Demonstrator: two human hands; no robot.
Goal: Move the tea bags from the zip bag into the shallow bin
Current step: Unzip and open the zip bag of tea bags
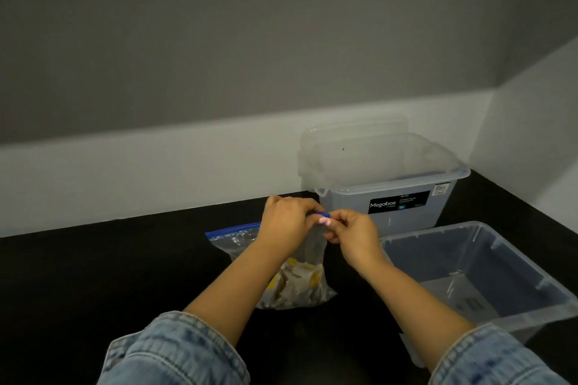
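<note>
Tea bags (297, 278), papery, inside crinkled zip bag (237, 241)

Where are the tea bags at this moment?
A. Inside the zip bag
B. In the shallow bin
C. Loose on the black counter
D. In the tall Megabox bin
A: the tea bags sit at the bottom of the zip bag, whose blue seal both hands pinch; the shallow bin holds none.

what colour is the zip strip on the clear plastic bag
Blue, along the clear plastic zip bag's top edge; head view.
</note>
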